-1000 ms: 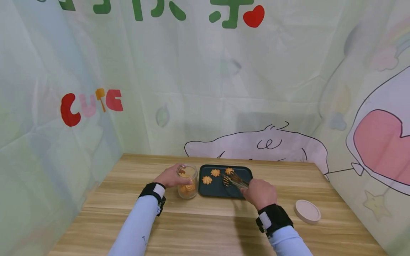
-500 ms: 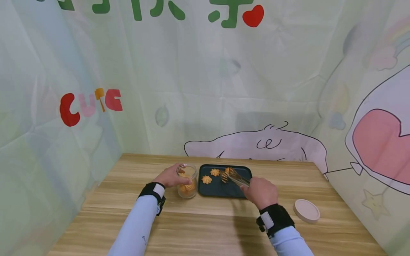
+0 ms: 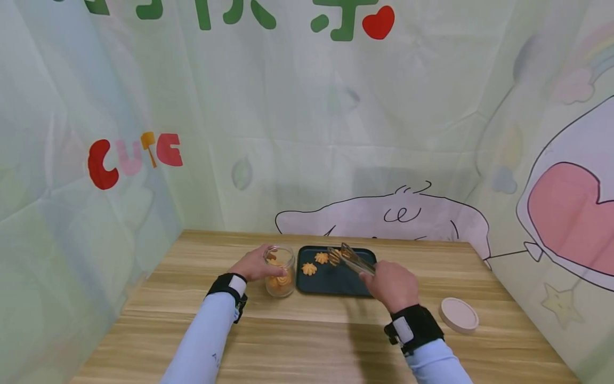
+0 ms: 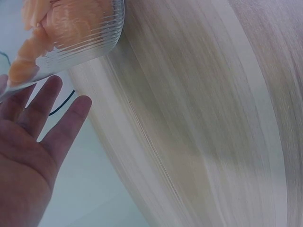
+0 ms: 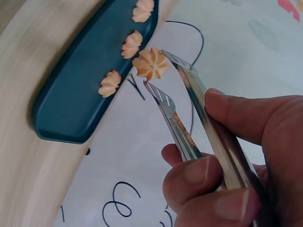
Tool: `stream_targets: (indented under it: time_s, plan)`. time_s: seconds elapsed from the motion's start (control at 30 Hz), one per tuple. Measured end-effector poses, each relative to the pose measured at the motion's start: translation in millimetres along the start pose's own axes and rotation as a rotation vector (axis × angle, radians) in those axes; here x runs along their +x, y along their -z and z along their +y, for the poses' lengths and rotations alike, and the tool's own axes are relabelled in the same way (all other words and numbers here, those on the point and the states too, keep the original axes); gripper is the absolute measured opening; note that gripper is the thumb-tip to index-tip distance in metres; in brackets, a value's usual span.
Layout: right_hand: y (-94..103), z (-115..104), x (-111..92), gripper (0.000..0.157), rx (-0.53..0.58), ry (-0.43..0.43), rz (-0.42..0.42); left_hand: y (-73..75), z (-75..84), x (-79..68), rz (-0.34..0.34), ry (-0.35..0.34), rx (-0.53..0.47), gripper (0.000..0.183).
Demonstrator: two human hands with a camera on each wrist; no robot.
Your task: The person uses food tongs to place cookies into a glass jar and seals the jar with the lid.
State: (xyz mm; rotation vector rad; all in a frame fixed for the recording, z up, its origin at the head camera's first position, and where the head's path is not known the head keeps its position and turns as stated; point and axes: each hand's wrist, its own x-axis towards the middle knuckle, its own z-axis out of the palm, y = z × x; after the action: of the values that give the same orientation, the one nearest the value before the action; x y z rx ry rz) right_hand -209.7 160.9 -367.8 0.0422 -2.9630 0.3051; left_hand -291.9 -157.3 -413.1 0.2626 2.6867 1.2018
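Note:
My left hand (image 3: 254, 265) grips a clear glass jar (image 3: 288, 260) standing on the table, thumb across its near side. Orange-tan cookies (image 4: 73, 23) fill part of the jar, which has no lid on. In my right hand (image 3: 394, 286) is a pair of metal tongs (image 5: 215, 137), held between thumb and fingers. The slotted tips pinch a flower-shaped cookie (image 5: 150, 65), raised above the dark tray (image 3: 331, 287). Along the tray lie a few more cookies, one nearest the jar (image 3: 309, 269) and another beside it (image 3: 321, 258); the tongs overlap a third in the head view.
A round pale-pink lid (image 3: 459, 314) lies on the wooden table (image 3: 297, 341) to the right of my right hand. A printed cloth backdrop (image 3: 307, 133) hangs behind the table and along both sides.
The tongs' tips have risen from the middle of the tray toward its back edge, with a cookie between them. My left hand and the jar stay where they were.

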Motion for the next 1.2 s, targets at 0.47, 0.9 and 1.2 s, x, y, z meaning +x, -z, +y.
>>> stream_targets:
  time_s: [0.47, 0.9, 1.2]
  plan:
    - [26.9, -21, -5, 0.033, 0.018, 0.063, 0.068, -0.2, 0.9, -1.1, 0.002, 0.004, 0.015, 0.087]
    - [42.6, -50, -12, 0.031, 0.03, 0.13, 0.108, -0.3, 1.8, -1.6, 0.001, 0.018, -0.008, 0.087]
    - [47.7, -70, -18, 0.034, 0.048, 0.198, 0.155, -0.8, -0.9, 0.9, -0.003, 0.015, -0.013, 0.087]
